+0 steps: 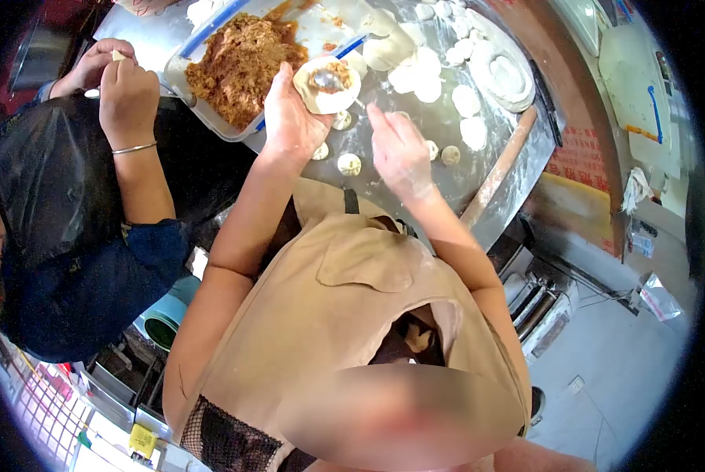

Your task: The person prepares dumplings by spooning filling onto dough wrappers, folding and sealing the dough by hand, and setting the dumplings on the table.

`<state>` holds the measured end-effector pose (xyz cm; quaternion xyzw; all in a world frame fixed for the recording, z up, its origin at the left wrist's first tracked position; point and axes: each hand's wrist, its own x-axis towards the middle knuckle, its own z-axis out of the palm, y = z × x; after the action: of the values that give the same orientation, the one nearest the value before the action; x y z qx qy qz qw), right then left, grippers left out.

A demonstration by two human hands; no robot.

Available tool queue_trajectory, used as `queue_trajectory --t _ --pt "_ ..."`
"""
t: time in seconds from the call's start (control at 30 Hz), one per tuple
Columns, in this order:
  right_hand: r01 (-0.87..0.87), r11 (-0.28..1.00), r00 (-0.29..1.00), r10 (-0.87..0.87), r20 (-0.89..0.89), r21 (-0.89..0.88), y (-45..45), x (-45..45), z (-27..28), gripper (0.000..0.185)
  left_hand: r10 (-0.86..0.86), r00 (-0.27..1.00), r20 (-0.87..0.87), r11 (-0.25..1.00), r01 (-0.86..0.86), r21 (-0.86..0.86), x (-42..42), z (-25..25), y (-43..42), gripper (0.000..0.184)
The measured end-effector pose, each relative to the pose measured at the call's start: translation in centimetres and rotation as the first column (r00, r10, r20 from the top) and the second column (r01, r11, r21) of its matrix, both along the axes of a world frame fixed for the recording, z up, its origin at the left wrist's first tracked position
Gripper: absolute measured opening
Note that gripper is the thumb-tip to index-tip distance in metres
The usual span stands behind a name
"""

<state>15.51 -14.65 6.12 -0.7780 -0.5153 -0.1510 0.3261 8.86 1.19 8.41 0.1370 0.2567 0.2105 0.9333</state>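
Observation:
A round dough wrapper (318,98) lies on the fingers of my left hand (293,118), near the filling tub. On it is brown filling (343,72), with the bowl of a metal spoon (325,80) pressed against it. The spoon's thin handle points toward my right hand (402,153), whose fingers are closed around its end. Small filled dumplings (349,164) sit on the metal table beneath and between my hands. Flat dough wrappers (466,101) lie farther back, dusted with flour.
A clear tub (181,88) of brown filling (238,67) stands at the left. A rolling pin (502,165), a dough ring (503,75) and dough pieces (456,53) are on the right of the table (447,185). At far left, a co-worker's hands (126,86) pinch a small pale piece.

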Motion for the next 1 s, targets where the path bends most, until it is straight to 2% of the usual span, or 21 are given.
queue_trajectory --t 0.07,0.1,0.17,0.3,0.37,0.57,0.63,0.7,0.77,0.8,0.83,0.87,0.9,0.93,0.97,1.0 --pt "0.002 1.0 0.988 0.001 -0.157 0.019 -0.5 -0.5 0.0 0.037 0.031 0.999 0.017 1.0 -0.03 -0.007 0.5 -0.7 -0.1 0.053" --pt "0.002 1.0 0.987 0.001 -0.159 0.018 -0.4 -0.5 0.1 0.037 0.059 0.998 0.023 0.998 -0.059 -0.023 0.6 -1.1 -0.3 0.053" --pt "0.13 0.988 0.949 -0.099 -0.301 0.086 -0.4 -0.8 -0.1 0.037 0.069 0.997 0.035 0.997 -0.067 -0.04 0.9 -1.6 -0.8 0.053" --pt "0.089 0.996 0.959 -0.078 -0.272 0.025 -1.1 -1.7 -1.3 0.035 0.065 0.997 0.051 0.997 -0.063 -0.04 1.9 -2.7 -1.3 0.053" --pt "0.122 0.99 0.918 -0.087 -0.386 0.069 -1.2 -1.7 -1.2 0.036 0.03 0.999 0.036 1.0 -0.03 0.0 1.9 -3.2 -1.4 0.051" --pt "0.118 0.987 0.906 -0.06 -0.418 0.114 -1.2 -1.0 -2.1 0.03 0.013 1.0 0.011 1.0 -0.013 -0.016 2.4 -3.2 -1.2 0.049" --pt "0.237 0.971 0.897 -0.231 -0.377 -0.03 -1.3 1.1 -3.1 0.028 0.014 1.0 -0.009 1.0 -0.014 -0.012 1.9 -3.5 -0.9 0.047" --pt "0.272 0.958 0.895 -0.286 -0.342 -0.091 -0.6 3.3 -7.6 0.021 -0.074 0.992 -0.106 0.994 0.083 0.077 1.9 -3.6 -0.5 0.04" --pt "0.174 0.859 0.796 -0.411 -0.445 -0.482 0.3 4.4 -9.9 0.02 -0.124 0.986 -0.112 0.986 0.135 0.099 1.6 -4.2 -0.1 0.035" --pt "0.175 0.861 0.8 -0.408 -0.441 -0.478 0.7 4.3 -9.3 0.02 -0.225 0.971 -0.079 0.963 0.234 0.131 1.3 -3.7 0.1 0.033" --pt "0.202 0.917 0.74 -0.372 -0.56 -0.343 1.0 3.9 -8.2 0.022 -0.326 0.944 -0.053 0.93 0.33 0.163 1.1 -3.2 0.1 0.031" --pt "0.241 0.949 0.673 -0.316 -0.669 -0.206 1.3 3.8 -7.0 0.024 -0.332 0.941 -0.068 0.922 0.339 0.189 1.0 -2.6 0.0 0.03" --pt "0.241 0.947 0.669 -0.32 -0.671 -0.211 1.2 4.0 -5.3 0.024 -0.334 0.94 -0.072 0.922 0.342 0.184 0.9 -2.6 -0.1 0.03" --pt "0.198 0.974 0.399 -0.183 -0.899 -0.11 1.0 4.4 -3.2 0.024 -0.364 0.924 -0.116 0.899 0.381 0.217 0.8 -2.7 -0.3 0.03" --pt "0.203 0.979 0.083 -0.009 -0.997 0.008 0.7 4.6 -1.7 0.024 -0.397 0.904 -0.157 0.87 0.425 0.251 0.8 -2.7 -0.5 0.03" --pt "0.113 0.993 0.228 -0.014 -0.973 0.013 0.2 4.5 -1.0 0.023 -0.397 0.888 -0.231 0.84 0.453 0.3 1.1 -2.9 -0.8 0.033"
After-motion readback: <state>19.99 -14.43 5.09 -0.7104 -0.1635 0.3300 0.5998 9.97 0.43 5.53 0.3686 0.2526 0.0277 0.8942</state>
